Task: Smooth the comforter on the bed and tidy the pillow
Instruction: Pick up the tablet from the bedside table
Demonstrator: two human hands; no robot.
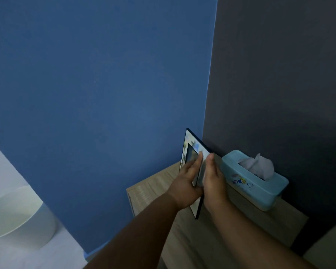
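Observation:
A black-edged picture frame (190, 147) stands upright on a wooden nightstand (151, 188) in the corner of the room. My left hand (186, 181) lies flat against its front face. My right hand (213, 183) presses on its back, so the frame is clamped between both palms. A pale corner of the bed (330, 247) shows at the lower right edge; no comforter or pillow can be made out there.
A light-blue tissue box (258, 191) with a tissue sticking out sits on the nightstand right of the frame. Blue wall (105, 94) on the left, dark grey wall (279, 74) behind. A white round bin (17, 216) stands on the floor at far left.

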